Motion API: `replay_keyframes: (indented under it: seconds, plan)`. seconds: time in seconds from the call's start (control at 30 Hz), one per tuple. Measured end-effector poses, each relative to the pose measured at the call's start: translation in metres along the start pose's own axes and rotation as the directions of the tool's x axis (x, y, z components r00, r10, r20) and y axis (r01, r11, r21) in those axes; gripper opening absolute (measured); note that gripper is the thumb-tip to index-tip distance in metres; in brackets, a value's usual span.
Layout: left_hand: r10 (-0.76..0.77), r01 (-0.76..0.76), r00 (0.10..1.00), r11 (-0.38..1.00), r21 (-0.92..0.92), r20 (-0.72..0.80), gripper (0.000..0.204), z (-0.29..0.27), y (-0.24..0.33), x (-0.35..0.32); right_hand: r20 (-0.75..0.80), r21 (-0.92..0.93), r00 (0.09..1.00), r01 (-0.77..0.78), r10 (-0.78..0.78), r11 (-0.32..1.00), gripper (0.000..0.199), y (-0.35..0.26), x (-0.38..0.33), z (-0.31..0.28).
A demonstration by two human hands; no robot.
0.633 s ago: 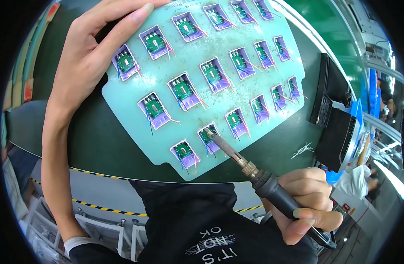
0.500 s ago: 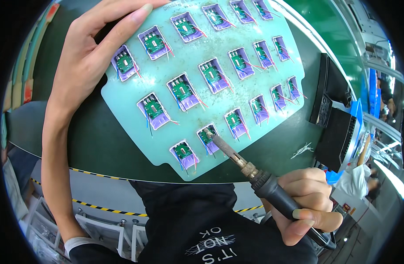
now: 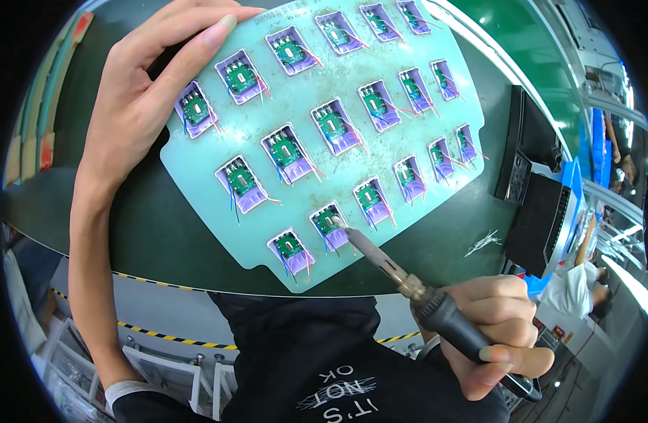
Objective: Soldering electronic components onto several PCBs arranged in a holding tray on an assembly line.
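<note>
Soldering, it seems: right hand [image 3: 497, 331] grips the black-handled soldering iron [image 3: 408, 285], tip on a lower-centre small green circuit board [image 3: 328, 221]; left hand [image 3: 137, 99], fingers spread, steadies the pale-green plastic tray [image 3: 267, 211]; next joint needs precise tip placement.

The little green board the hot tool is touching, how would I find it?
Find the pale green tray on the dark table. Go to its near edge, where two purple pockets sit lowest. It is the right-hand board, the only one under the soldering iron tip.

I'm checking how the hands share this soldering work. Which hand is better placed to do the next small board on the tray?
Probably the right hand: it grips the soldering iron, whose tip is at a small board near the tray's front edge. The left hand lies on the tray's far corner.
</note>
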State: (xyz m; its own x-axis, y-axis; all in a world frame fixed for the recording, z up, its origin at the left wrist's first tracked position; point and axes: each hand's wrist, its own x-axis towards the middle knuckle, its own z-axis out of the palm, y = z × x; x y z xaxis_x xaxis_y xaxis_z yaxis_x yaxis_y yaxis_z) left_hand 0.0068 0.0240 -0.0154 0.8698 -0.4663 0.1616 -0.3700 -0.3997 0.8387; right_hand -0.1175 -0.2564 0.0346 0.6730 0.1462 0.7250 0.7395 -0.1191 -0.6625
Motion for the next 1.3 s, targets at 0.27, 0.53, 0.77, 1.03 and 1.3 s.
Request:
replay_keyframes:
  seconds: [0.27, 0.53, 0.77, 1.03, 1.3]
  plan:
    - [-0.022, 0.022, 0.999, 1.0, 0.014, 0.028, 0.027, 0.002, 0.004, 0.003, -0.249, -0.061, 0.968, 0.024, -0.038, 0.998, 0.02, -0.007, 0.001, -0.026]
    - [-0.003, 0.002, 0.999, 0.999, -0.033, -0.039, 0.025, 0.002, 0.0, 0.002, -0.406, -0.094, 0.911, 0.038, -0.073, 0.995, 0.022, -0.003, -0.008, -0.059]
    - [-0.034, 0.032, 0.998, 0.999, -0.043, -0.052, 0.026, 0.001, 0.005, 0.005, -0.419, -0.103, 0.908, -0.062, 0.013, 0.993, 0.018, -0.006, -0.014, -0.064]
    - [-0.024, 0.023, 0.999, 0.999, -0.029, -0.029, 0.025, 0.001, 0.006, 0.008, -0.199, -0.14, 0.98, -0.003, -0.025, 0.99, 0.024, -0.004, -0.013, -0.056]
    - [0.039, -0.039, 0.999, 0.999, -0.013, 0.032, 0.026, 0.008, 0.006, 0.023, -0.261, -0.116, 0.965, 0.0, -0.03, 0.993, 0.023, 0.001, -0.015, -0.052]
